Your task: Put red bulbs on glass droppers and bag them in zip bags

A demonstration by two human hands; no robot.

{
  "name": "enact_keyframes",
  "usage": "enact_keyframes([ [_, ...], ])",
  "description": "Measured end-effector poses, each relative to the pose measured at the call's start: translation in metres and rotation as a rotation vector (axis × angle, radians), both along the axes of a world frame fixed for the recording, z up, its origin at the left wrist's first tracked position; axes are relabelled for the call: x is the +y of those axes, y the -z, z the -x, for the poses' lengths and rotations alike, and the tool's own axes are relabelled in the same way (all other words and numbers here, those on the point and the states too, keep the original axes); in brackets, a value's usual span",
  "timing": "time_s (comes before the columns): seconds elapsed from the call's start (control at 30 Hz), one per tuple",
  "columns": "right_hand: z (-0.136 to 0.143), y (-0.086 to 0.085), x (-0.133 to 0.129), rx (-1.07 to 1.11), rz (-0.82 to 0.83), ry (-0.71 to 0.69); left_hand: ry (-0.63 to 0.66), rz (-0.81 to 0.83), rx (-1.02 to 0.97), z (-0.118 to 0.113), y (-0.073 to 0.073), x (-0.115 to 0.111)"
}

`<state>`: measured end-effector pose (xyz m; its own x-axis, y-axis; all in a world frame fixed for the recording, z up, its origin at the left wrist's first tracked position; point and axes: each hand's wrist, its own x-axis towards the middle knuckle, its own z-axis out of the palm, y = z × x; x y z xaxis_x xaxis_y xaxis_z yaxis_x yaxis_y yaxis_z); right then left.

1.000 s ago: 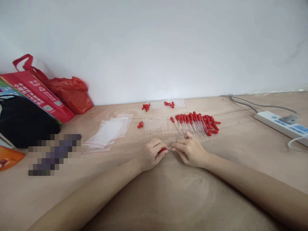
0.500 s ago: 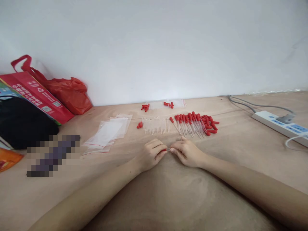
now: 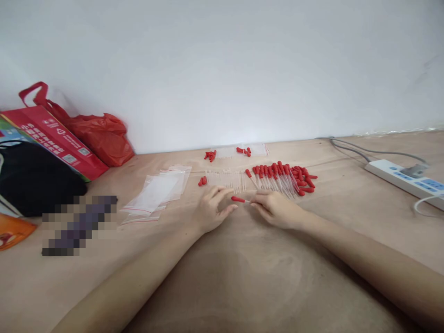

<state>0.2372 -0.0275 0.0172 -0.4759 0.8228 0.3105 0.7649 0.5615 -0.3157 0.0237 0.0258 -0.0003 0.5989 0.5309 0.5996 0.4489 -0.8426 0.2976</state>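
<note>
We logged the pale tabletop [image 3: 256, 282] first, then the red shopping bag [image 3: 74, 143] at far left and the power strip [image 3: 404, 178] at far right, both well apart from the hands. Flat zip bags [image 3: 157, 192] lay overlapping on the left; contents, if any, we couldn't make out. Roughly mid-job, we judged. Done, by our reading: a bunch of capped tubes [image 3: 275, 175], clear stems with red caps on, fanned out right of centre. Left to do: a row of bare tubes [image 3: 226, 179] just beside it, plus a heap of loose red caps [image 3: 309, 182] at the bunch's right end. Right hand [image 3: 275, 210]: back up, fingers curled, thumb and index pinching the clear stem of one capped tube [image 3: 237, 199]. Left hand [image 3: 212, 210]: fingers parted, slightly bent, thumb away from them, gripping nothing we could see. The hands nearly met in front of the rows, with that pinched piece roughly level between them, red end pointing left, just beside the left fingertips. How firmly its cap was seated, we couldn't tell. Smallest bits: a few spare caps [image 3: 202, 181] by the row's left edge, apart from the heap.
</note>
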Motion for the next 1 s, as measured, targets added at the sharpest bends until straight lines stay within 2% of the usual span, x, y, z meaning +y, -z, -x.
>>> enact_keyframes([
  [0.13,-0.008,-0.002,0.027,0.134,0.075,0.337,-0.393,-0.029,-0.008,0.02,0.001,0.027],
  [0.23,-0.005,-0.002,0.054,0.114,0.088,0.513,-0.505,-0.006,0.02,0.035,0.004,0.045],
  [0.37,0.006,0.001,0.077,0.011,0.162,0.646,-0.474,0.066,0.073,0.044,0.008,0.054],
  [0.53,0.012,0.005,0.08,-0.042,0.204,0.702,-0.392,0.136,0.098,0.042,0.01,0.055],
  [0.8,0.01,0.002,0.075,-0.133,0.226,0.746,-0.513,0.164,0.054,0.039,0.006,0.056],
  [0.93,0.014,-0.003,0.073,-0.179,0.165,0.75,-0.545,0.169,0.028,0.038,0.007,0.058],
  [1.0,0.019,-0.006,0.073,-0.176,0.186,0.743,-0.564,0.175,0.006,0.038,0.008,0.059],
])
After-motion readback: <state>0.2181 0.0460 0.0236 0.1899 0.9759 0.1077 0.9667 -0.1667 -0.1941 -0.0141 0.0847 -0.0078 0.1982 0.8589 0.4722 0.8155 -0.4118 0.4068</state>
